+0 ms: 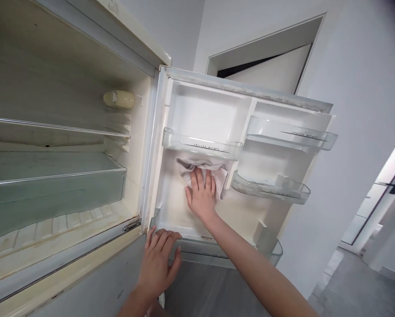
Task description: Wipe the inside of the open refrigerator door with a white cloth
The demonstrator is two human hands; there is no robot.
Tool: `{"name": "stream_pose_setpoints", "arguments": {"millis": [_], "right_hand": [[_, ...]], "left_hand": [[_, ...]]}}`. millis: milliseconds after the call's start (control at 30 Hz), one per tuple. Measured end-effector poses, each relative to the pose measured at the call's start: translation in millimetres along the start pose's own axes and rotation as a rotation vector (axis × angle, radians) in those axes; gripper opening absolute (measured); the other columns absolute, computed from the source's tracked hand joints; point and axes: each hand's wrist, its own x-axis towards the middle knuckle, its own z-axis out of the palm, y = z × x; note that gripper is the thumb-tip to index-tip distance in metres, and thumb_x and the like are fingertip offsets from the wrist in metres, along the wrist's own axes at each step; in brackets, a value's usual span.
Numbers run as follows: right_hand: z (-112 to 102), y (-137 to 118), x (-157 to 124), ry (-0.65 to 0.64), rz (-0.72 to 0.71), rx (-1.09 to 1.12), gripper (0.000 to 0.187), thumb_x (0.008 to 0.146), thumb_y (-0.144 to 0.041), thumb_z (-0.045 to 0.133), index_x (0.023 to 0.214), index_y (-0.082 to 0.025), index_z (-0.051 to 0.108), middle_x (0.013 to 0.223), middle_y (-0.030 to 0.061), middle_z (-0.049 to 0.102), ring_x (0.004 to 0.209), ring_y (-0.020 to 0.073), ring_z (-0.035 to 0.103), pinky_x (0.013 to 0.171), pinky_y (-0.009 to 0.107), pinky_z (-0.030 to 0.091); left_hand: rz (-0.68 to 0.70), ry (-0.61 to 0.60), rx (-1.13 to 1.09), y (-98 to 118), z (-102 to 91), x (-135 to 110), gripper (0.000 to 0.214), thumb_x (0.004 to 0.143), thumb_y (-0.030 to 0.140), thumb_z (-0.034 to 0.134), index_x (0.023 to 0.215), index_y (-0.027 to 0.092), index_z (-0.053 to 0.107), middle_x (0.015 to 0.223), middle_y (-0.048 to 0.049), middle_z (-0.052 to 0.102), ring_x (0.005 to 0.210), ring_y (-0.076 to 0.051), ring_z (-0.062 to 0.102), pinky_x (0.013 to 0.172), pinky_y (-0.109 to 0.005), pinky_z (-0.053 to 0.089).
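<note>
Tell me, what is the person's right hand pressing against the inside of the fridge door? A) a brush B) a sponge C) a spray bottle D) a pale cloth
D: the right hand lies flat on a pale cloth against the door's inner wall.

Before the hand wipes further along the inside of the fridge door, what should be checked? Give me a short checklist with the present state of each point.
1. Cloth lies flat under the right hand, palm pressing it on the door liner: ok.
2. Left hand braces the lower edge of the door: ok.
3. Door stands wide open, liner fully exposed: ok.
4. Upper left bin just above the cloth holds nothing to knock out: ok.
5. Middle right bin seated level: not ok, it looks tilted.
6. Cloth damp enough: cannot tell.
</note>
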Motion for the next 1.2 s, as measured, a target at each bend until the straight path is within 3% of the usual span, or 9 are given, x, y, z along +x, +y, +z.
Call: {"name": "stream_pose_setpoints", "arguments": {"millis": [200,300,400,467,567,633,800,1000,1200], "right_hand": [[8,-11,-16,-0.201,-0.525,0.097,0.048,0.098,-0.032,0.042,0.143,-0.016,0.048,0.149,0.0070,0.047,0.147,0.0259,0.025,0.121,0.045,0.027],[7,-17,-15,-0.259,-0.644,0.176,0.044,0.099,-0.035,0.042,0.135,-0.015,0.055,0.144,0.0069,0.052,0.144,0.0228,0.032,0.120,0.037,0.032],[1,-14,-8,-0.245,-0.599,0.175,0.043,0.101,-0.032,0.037,0.135,-0.015,0.056,0.143,0.0049,0.054,0.134,0.0199,0.046,0.111,0.034,0.043],[-4,-7,-1,-0.150,-0.406,0.108,0.041,0.100,-0.030,0.037,0.135,-0.018,0.056,0.142,0.0052,0.055,0.134,0.0221,0.047,0.108,0.039,0.045],[-10,2,6,0.052,-0.063,0.000,0.040,0.099,-0.027,0.041,0.135,-0.021,0.057,0.147,0.0072,0.049,0.147,0.0315,0.024,0.115,0.056,0.031],[-10,4,6,0.115,0.034,-0.025,0.040,0.098,-0.027,0.041,0.134,-0.020,0.058,0.153,0.0083,0.041,0.150,0.0339,0.011,0.117,0.061,0.024],[-4,2,0,0.043,-0.069,-0.006,0.042,0.097,-0.030,0.043,0.138,-0.024,0.054,0.152,0.0074,0.042,0.150,0.0308,0.012,0.118,0.059,0.024],[-2,0,9,0.190,0.182,0.027,0.057,0.096,-0.029,0.041,0.148,-0.009,0.034,0.160,0.0189,0.022,0.150,0.0319,0.009,0.117,0.059,0.027],[3,-3,-6,0.007,-0.210,0.007,0.054,0.094,-0.028,0.045,0.147,-0.017,0.042,0.155,0.0088,0.038,0.150,0.0268,0.013,0.120,0.050,0.023]], "left_hand": [[-0.005,0.002,0.006,0,0.9,-1,0.026,0.086,0.016,0.050,0.110,0.025,0.051,0.097,0.0029,0.066,0.098,-0.017,0.056,0.112,-0.042,0.018],[-0.014,0.012,-0.020,-1,0.0,-1,0.025,0.086,0.016,0.049,0.109,0.026,0.051,0.097,0.0032,0.065,0.098,-0.017,0.056,0.113,-0.041,0.018],[-0.011,-0.001,-0.014,-2,-1.2,-1,0.025,0.086,0.016,0.049,0.109,0.025,0.051,0.098,0.0035,0.066,0.099,-0.016,0.056,0.113,-0.042,0.017],[-0.008,-0.018,-0.001,-2,-1.8,-1,0.027,0.087,0.016,0.049,0.111,0.025,0.051,0.099,0.0035,0.066,0.099,-0.016,0.056,0.113,-0.042,0.017],[-0.001,-0.043,0.012,-2,-2.2,-1,0.033,0.087,0.015,0.048,0.119,0.025,0.049,0.101,0.0039,0.066,0.101,-0.015,0.056,0.113,-0.043,0.018],[0.000,-0.052,0.025,-2,-2.0,-1,0.036,0.087,0.015,0.048,0.122,0.024,0.047,0.101,0.0040,0.066,0.101,-0.015,0.057,0.112,-0.044,0.018],[0.012,-0.005,0.012,-2,-0.3,-1,0.029,0.086,0.015,0.049,0.113,0.025,0.050,0.098,0.0035,0.066,0.098,-0.016,0.057,0.110,-0.044,0.019],[0.022,-0.024,0.028,-3,0.1,0,0.029,0.086,0.014,0.049,0.114,0.024,0.050,0.098,0.0031,0.067,0.098,-0.016,0.057,0.111,-0.042,0.017],[0.018,0.016,0.018,0,2.0,0,0.028,0.085,0.014,0.050,0.112,0.023,0.052,0.097,0.0018,0.066,0.098,-0.017,0.056,0.111,-0.042,0.018]]}}
